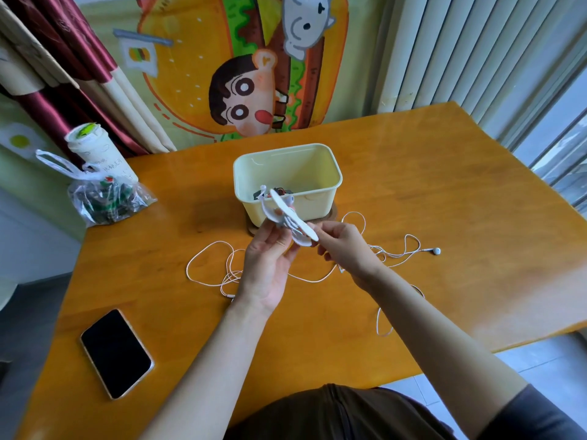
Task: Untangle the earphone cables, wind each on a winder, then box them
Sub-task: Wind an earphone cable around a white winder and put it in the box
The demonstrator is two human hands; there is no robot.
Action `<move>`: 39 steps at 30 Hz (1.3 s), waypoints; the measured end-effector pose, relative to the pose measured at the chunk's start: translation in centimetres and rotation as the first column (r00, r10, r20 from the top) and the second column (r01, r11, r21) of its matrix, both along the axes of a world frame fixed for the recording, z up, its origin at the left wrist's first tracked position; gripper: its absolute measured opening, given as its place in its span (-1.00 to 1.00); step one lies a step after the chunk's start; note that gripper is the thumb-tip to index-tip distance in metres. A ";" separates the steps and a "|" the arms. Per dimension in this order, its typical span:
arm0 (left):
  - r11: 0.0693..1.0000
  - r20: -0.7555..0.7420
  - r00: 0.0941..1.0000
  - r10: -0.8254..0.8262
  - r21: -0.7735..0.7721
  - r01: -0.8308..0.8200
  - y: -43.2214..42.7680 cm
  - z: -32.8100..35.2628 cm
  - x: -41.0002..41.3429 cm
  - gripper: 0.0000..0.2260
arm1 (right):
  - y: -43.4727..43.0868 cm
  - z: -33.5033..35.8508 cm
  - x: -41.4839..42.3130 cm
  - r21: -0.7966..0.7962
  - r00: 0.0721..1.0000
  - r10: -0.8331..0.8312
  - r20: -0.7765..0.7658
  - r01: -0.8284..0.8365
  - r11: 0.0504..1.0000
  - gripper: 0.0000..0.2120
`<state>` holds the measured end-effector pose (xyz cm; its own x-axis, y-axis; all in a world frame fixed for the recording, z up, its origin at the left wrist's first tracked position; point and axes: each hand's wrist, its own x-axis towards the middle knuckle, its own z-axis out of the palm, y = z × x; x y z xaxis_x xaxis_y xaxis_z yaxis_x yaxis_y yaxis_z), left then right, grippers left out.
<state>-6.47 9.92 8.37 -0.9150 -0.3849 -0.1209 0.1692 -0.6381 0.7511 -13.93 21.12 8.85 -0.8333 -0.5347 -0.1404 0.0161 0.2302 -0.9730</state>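
We hold a white winder (293, 219) between both hands, just in front of the box (320, 203). Our left hand (266, 268) grips its lower side, fingers curled up round it. Our right hand (344, 249) pinches its near tip. Turns of white cable sit on the winder, and an earbud (263, 188) pokes up at its far end, so we judge this earphone nearly wound, with only its end left to tuck. A loose cable (206, 249) sprawls on the worktop (444, 185) beneath and to either side of the hands, not yet wound. Next we would need to secure the tail, then carry the winder forward over the rim and set it by the dark items (256, 195) inside.
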 end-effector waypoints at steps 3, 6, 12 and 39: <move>0.997 0.055 0.996 0.071 0.033 -0.072 -0.4 -0.3 -0.3 -0.66 | -0.1 -0.5 0.4 0.039 0.999 -0.013 -0.051 0.015 0.999 -0.70; 0.991 0.129 0.983 0.133 0.007 -0.135 -0.5 -0.7 -0.5 -0.70 | -0.3 -1.1 0.8 0.118 0.991 -0.019 -0.135 0.035 0.992 -0.76; 0.847 0.214 0.905 0.368 -0.479 -0.231 -0.9 -1.8 -0.5 -0.69 | 0.0 -0.8 1.6 0.217 0.944 0.050 -0.325 0.023 0.976 -0.86; 0.762 -0.037 0.999 0.008 -0.647 -0.030 0.2 0.2 0.8 -0.68 | 1.3 1.2 -1.3 0.005 0.997 -0.001 -0.079 0.001 1.000 -0.78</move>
<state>-5.63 10.08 8.55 -0.9056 -0.3787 0.1909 0.2055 0.0017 0.9786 -15.25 22.42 10.10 -0.8423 -0.5334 -0.0771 -0.0604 0.2356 -0.9700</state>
